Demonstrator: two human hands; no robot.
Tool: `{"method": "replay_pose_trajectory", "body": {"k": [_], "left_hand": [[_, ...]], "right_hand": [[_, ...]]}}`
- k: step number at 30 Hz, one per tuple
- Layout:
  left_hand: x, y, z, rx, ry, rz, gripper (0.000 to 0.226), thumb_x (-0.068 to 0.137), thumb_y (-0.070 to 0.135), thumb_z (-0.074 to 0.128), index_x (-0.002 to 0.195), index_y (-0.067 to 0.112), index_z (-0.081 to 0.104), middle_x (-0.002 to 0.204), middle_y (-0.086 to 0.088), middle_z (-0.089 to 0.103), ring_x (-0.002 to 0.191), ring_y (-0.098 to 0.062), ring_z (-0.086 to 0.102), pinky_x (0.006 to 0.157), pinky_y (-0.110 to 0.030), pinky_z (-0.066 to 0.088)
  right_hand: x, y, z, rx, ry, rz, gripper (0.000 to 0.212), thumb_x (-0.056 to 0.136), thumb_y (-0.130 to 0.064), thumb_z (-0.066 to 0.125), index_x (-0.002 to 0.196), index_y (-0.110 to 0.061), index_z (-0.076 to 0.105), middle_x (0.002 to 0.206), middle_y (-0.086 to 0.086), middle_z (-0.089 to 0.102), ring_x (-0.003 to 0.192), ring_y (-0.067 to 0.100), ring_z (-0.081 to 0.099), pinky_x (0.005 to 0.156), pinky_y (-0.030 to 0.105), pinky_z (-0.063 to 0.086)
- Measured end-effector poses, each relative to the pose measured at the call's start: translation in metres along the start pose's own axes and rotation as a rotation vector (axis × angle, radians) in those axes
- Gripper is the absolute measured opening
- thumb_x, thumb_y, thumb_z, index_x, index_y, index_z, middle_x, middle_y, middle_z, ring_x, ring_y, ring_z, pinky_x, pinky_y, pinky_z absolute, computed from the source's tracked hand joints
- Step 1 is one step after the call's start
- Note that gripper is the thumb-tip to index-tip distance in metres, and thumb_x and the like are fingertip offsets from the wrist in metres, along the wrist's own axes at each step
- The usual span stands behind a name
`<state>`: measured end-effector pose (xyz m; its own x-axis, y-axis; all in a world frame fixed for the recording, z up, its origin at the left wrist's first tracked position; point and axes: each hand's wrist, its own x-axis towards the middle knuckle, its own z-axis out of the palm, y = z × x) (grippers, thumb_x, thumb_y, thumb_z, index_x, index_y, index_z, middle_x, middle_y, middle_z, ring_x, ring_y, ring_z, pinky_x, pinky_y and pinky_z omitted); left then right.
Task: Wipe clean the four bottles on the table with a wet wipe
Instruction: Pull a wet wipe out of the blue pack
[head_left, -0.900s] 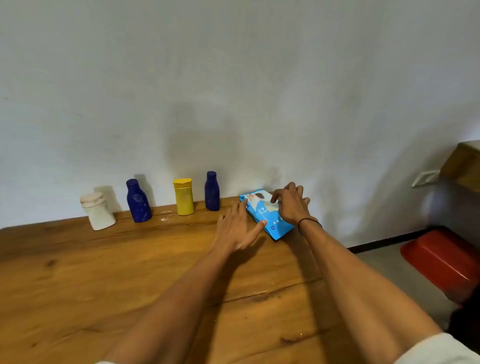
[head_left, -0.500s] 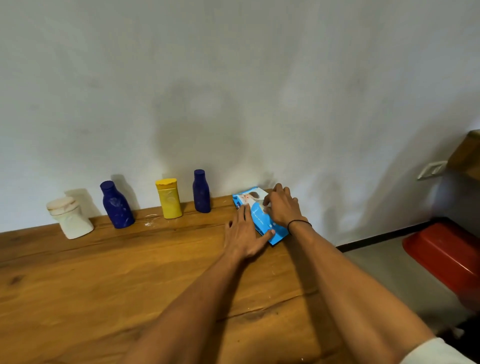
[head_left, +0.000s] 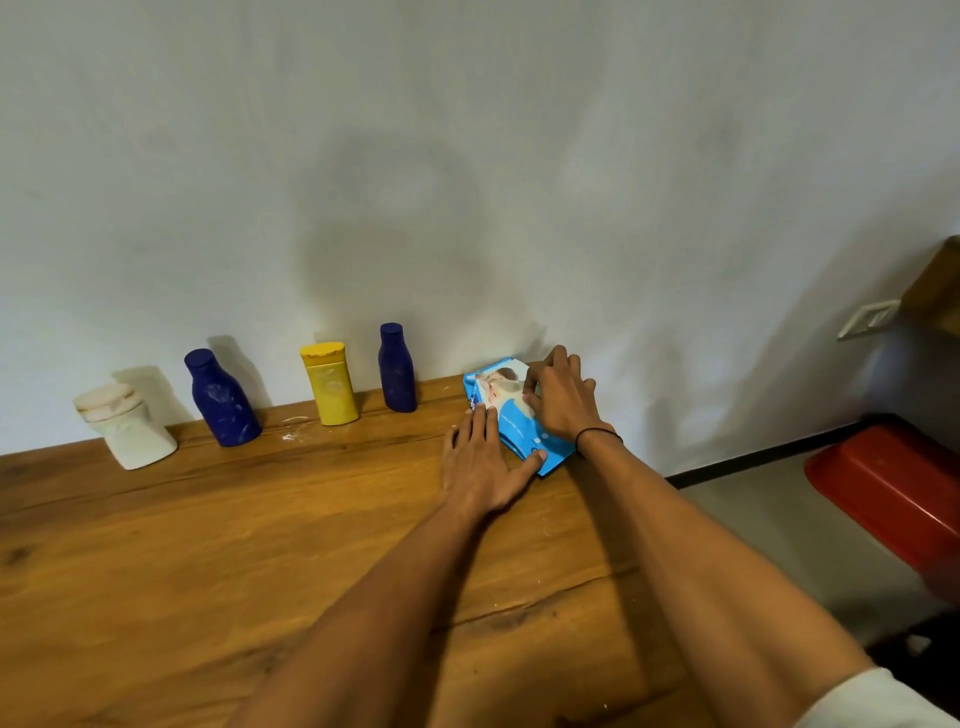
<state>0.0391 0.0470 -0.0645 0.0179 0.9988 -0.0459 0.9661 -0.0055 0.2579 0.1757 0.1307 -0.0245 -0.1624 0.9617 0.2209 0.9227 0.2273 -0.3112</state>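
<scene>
Along the wall on the wooden table (head_left: 208, 545) stand a white bottle (head_left: 124, 427), a wide dark blue bottle (head_left: 221, 399), a yellow bottle (head_left: 330, 383) and a slim dark blue bottle (head_left: 397, 368). All look smeared with white marks. To their right lies a blue wet wipe pack (head_left: 511, 415). My left hand (head_left: 480, 462) lies flat with straight fingers, pressing the pack's near edge, thumb on its corner. My right hand (head_left: 561, 400) rests on top of the pack, fingertips curled and pinching at its flap.
White specks (head_left: 293, 434) lie on the table between the wide blue and yellow bottles. The table's right edge is just past the pack. A red tub (head_left: 888, 488) sits on the floor at right, and a wall socket (head_left: 868, 318) is above it.
My left hand slid forward onto the pack's near edge. My right hand stayed on the pack's top, fingers working at the flap. The view shifted, so the bottles sit further left.
</scene>
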Motion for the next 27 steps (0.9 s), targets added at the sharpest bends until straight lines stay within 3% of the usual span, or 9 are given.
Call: {"method": "replay_pose_trajectory", "body": {"k": [5, 11, 16, 20, 23, 27], "left_hand": [[-0.003, 0.0, 0.001, 0.026, 0.007, 0.007, 0.111, 0.089, 0.091, 0.018, 0.168, 0.014, 0.004, 0.176, -0.007, 0.004, 0.163, -0.025, 0.003, 0.131, -0.048, 0.007], [0.0, -0.001, 0.002, 0.047, -0.011, -0.001, 0.115, 0.085, 0.094, 0.015, 0.168, 0.015, 0.007, 0.176, -0.008, 0.006, 0.162, -0.027, 0.005, 0.131, -0.05, 0.009], [0.001, -0.001, -0.003, 0.064, -0.04, 0.003, 0.114, 0.085, 0.094, 0.016, 0.168, 0.015, 0.007, 0.176, -0.008, 0.006, 0.162, -0.028, 0.005, 0.131, -0.052, 0.009], [0.001, 0.0, -0.004, 0.062, -0.058, 0.0, 0.115, 0.085, 0.094, 0.017, 0.168, 0.015, 0.005, 0.176, -0.008, 0.004, 0.162, -0.029, 0.003, 0.131, -0.053, 0.008], [0.001, 0.0, -0.004, 0.052, -0.065, -0.008, 0.116, 0.085, 0.094, 0.018, 0.168, 0.015, 0.004, 0.176, -0.008, 0.002, 0.162, -0.028, 0.001, 0.131, -0.052, 0.006], [-0.002, 0.0, -0.012, -0.115, -0.042, -0.002, 0.116, 0.087, 0.091, 0.033, 0.168, 0.015, -0.001, 0.176, -0.006, -0.003, 0.163, -0.024, -0.001, 0.131, -0.051, 0.005]], "right_hand": [[0.002, 0.004, -0.009, -0.019, -0.001, -0.048, 0.015, 0.104, -0.029, 0.053, 0.108, -0.018, 0.062, 0.12, 0.008, 0.046, 0.112, 0.027, 0.045, 0.089, 0.05, 0.046], [0.008, 0.003, -0.029, 0.178, 0.117, -0.106, 0.013, 0.101, -0.025, 0.057, 0.102, -0.012, 0.061, 0.111, 0.008, 0.048, 0.102, 0.023, 0.049, 0.081, 0.041, 0.052], [0.017, -0.003, -0.055, 0.453, 0.237, -0.041, 0.007, 0.1, -0.019, 0.061, 0.101, -0.011, 0.06, 0.106, 0.005, 0.051, 0.093, 0.016, 0.053, 0.078, 0.021, 0.046], [0.022, -0.003, -0.071, 0.576, 0.262, -0.025, 0.007, 0.096, -0.012, 0.062, 0.094, -0.006, 0.062, 0.093, 0.005, 0.059, 0.088, 0.021, 0.057, 0.078, 0.031, 0.052], [0.02, -0.005, -0.08, 0.685, 0.25, 0.024, 0.013, 0.097, -0.011, 0.06, 0.089, -0.001, 0.06, 0.084, 0.006, 0.061, 0.078, 0.016, 0.054, 0.072, 0.029, 0.049], [0.015, -0.009, -0.087, 0.886, 0.191, 0.147, 0.015, 0.098, -0.013, 0.056, 0.084, -0.008, 0.057, 0.082, 0.005, 0.057, 0.078, 0.017, 0.051, 0.068, 0.032, 0.045]]}}
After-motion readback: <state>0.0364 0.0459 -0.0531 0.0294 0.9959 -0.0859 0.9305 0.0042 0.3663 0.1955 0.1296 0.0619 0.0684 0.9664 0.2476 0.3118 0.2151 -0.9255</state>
